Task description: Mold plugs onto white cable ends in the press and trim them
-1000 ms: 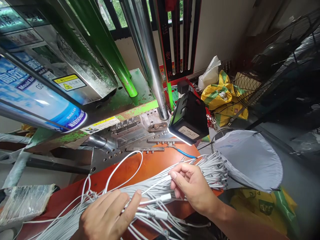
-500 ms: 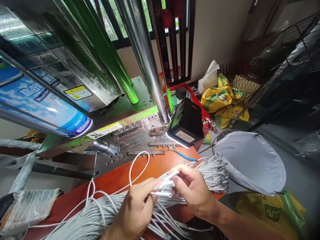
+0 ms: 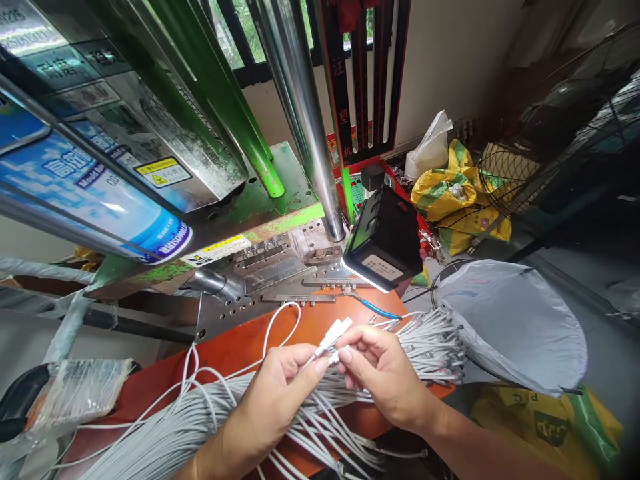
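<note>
White cable connectors (image 3: 332, 335) with moulded ends sit between my two hands, above the orange-red bench. My left hand (image 3: 285, 390) is closed, pinching the connectors' cable ends between thumb and forefinger. From the other side, my right hand (image 3: 385, 373) pinches a white connector with thumb and fingertips; its fingers partly hide how many pieces there are. Beneath both hands lies a thick bundle of white cables (image 3: 165, 427), its plug ends (image 3: 435, 347) gathered at the right. One cable loop (image 3: 269, 327) rises behind my left hand.
Blue-handled pliers (image 3: 377, 309) lie behind the hands, near metal mould strips (image 3: 295, 298). A black lamp (image 3: 383, 240) overhangs the bench. The press with its steel column (image 3: 313, 133) stands behind; a white mesh basket (image 3: 515, 327) is at right, a plastic-wrapped handle (image 3: 90, 393) at left.
The connectors have turned from pointing right, spread apart, to pointing up and right, closer together. My fingers have shifted their hold. The camera view has moved slightly.
</note>
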{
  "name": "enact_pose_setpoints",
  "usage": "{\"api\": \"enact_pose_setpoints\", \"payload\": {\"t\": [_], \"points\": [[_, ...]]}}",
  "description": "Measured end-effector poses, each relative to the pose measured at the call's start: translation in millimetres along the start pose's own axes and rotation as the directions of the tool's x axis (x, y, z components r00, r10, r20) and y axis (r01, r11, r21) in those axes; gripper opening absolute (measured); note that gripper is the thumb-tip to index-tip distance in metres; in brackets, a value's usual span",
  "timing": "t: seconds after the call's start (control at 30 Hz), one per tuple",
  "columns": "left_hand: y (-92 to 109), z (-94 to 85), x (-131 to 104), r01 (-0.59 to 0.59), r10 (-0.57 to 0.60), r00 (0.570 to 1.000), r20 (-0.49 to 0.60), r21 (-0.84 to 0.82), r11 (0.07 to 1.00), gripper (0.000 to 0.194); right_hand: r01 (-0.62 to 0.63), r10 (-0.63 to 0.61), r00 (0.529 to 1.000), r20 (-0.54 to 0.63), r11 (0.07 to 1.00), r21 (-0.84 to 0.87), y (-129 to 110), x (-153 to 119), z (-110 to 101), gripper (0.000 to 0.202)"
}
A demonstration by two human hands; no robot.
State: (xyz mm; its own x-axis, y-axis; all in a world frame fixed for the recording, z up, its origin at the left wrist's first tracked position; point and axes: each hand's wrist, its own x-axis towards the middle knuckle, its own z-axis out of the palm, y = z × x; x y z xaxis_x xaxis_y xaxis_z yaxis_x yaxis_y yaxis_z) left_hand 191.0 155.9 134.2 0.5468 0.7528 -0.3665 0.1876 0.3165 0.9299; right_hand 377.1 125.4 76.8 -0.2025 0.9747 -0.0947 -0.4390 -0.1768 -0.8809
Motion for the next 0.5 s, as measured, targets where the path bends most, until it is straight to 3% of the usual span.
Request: {"api": "enact_pose_setpoints", "payload": {"t": [0.17,0.37,0.5], "points": [[7.8,1.9,2.8,0.038,-0.038,0.999,0.004,-0.020,0.999,0.039,-0.028,0.028,0.999,-0.020,0.999,-0.027,1.5,0.8,0.4,0.027],[2.1,0.0,3.6,0.028,-0.028,1.000,-0.002,0.017,0.999,0.035,0.015,-0.022,0.998,-0.062,0.994,-0.112,5.1,1.3,0.9,0.022],[-0.4,-4.4,2.9,0.052,-0.049,0.998,-0.038,0.084,0.995,0.040,0.079,-0.078,0.997,0.015,0.965,-0.250,-3.8,-1.8,-3.6,0.014]]}}
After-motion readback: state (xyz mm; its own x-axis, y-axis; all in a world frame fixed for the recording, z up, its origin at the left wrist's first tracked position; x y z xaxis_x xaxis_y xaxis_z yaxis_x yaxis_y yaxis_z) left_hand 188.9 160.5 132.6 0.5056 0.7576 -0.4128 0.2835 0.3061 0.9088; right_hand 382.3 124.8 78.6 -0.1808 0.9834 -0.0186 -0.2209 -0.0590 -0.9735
